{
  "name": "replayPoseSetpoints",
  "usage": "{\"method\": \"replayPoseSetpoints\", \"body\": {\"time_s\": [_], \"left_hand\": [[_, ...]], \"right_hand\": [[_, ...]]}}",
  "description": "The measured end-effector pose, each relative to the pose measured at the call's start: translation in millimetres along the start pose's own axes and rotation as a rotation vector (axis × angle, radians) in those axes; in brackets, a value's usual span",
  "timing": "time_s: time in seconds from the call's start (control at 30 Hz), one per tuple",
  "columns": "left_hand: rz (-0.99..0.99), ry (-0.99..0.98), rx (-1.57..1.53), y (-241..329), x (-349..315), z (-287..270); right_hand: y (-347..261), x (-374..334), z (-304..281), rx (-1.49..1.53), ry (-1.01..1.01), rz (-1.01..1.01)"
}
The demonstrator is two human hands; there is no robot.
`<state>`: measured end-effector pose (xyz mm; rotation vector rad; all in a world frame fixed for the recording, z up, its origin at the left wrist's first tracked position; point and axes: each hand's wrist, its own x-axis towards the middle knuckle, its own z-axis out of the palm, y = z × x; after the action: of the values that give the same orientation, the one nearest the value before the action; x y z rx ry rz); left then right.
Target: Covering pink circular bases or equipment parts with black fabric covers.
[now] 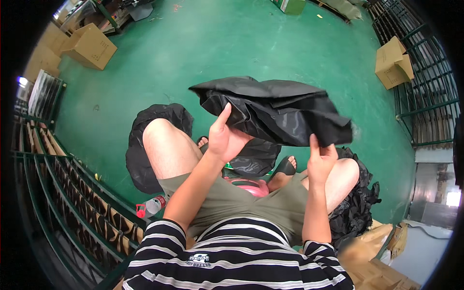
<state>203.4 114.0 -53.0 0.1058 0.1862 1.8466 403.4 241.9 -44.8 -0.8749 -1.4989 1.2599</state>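
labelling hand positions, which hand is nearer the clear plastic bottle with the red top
Left. The left hand is ahead and right of the bottle; the right hand is farther right, gripping the black plastic sheet.

Premises present as an industrial workshop or storeroom. Noted: smooth green floor (328, 53), dark green barred metal rack (41, 155) at left, tall dark slatted metal rack (427, 108) and open brown cardboard box (390, 62) at right

The work area contained two bare hands — one left hand (226, 142) and one right hand (320, 164) — plus one held black sheet (280, 113), three other visible areas of black sheeting (145, 159), two black sandals (286, 167), one red-capped bottle (153, 206), and at least two brown cardboard boxes (92, 47).
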Motion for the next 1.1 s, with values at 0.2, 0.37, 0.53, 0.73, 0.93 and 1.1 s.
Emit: {"method": "replayPoseSetpoints", "body": {"time_s": [0.2,0.37,0.53,0.73,0.93,1.1], "left_hand": [[0.070,-0.090,0.197,5,-10,-3],[0.011,-0.030,0.537,-7,-12,16],[0.069,0.024,0.856,-8,-18,41],[0.130,0.249,1.021,-1,-7,51],[0.082,0.280,0.583,23,-14,40],[-0.235,0.224,0.689,-13,-22,33]], "right_hand": [[19,-2,-30,-0.514,-0.128,0.194],[-49,2,-4,-0.379,-0.464,-0.248],[-20,3,8,-0.069,-0.695,-0.093],[-42,-17,-11,-0.110,-1.000,0.217],[-21,-12,-41,0.516,-0.629,0.577],[-36,-5,-18,0.405,-0.571,0.410]]}}
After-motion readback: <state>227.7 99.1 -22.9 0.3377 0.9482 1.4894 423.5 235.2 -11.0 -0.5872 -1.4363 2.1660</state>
